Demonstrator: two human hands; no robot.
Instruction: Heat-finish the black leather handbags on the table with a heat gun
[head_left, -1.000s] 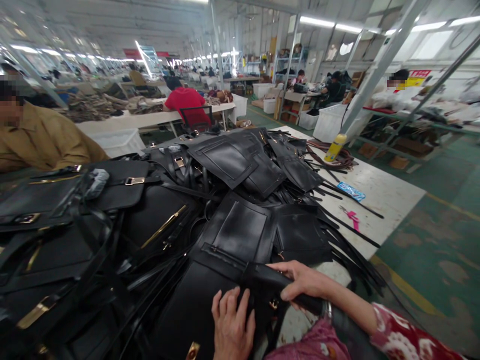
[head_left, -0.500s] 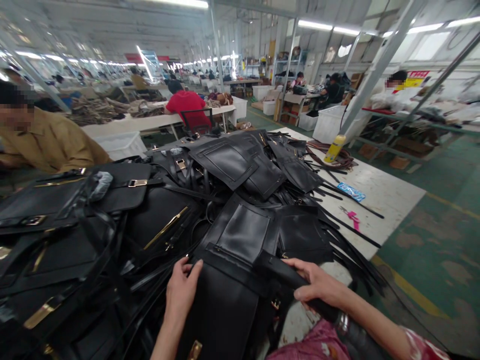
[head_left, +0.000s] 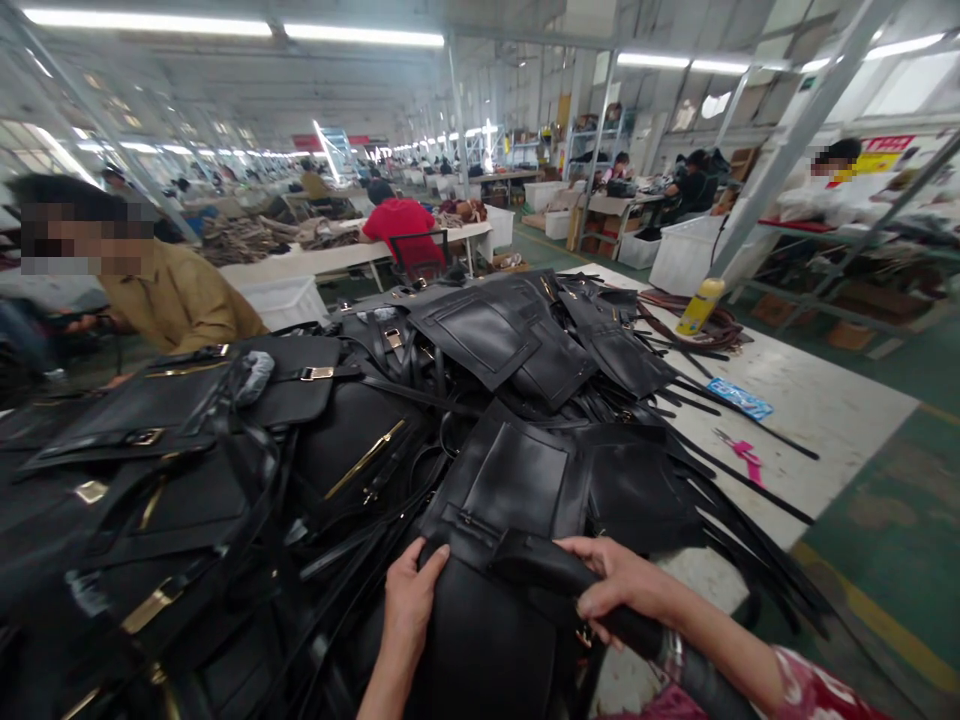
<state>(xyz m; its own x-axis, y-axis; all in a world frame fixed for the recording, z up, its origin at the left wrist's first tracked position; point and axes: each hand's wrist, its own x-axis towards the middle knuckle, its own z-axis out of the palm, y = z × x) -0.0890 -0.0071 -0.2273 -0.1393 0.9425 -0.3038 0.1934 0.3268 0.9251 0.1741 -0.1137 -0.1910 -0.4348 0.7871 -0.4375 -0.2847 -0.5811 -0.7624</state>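
Observation:
A black leather bag (head_left: 487,640) lies in front of me on the pile, its stitched rectangular pocket panel (head_left: 517,475) facing up. My left hand (head_left: 412,585) pinches the bag's left edge between thumb and fingers. In my right hand (head_left: 619,580) is a black hose nozzle (head_left: 544,565), its flattened tip resting on or just above the dark band across the bag. A clear collar joins the nozzle to a thick black hose (head_left: 705,680) running to the lower right. Whether the tip touches the leather I cannot tell.
Several black bags with gold buckles (head_left: 154,605) heap to the left and ahead. Loose straps trail over the pale table (head_left: 840,400). Pink-handled snippers (head_left: 746,458), a blue packet (head_left: 739,397) and a yellow bottle (head_left: 700,308) lie right. A co-worker in tan (head_left: 187,295) sits left.
The nozzle has slid left along the band, nearer my left hand. My left hand keeps its hold on the bag's edge. The whole view has shifted, so everything appears further right.

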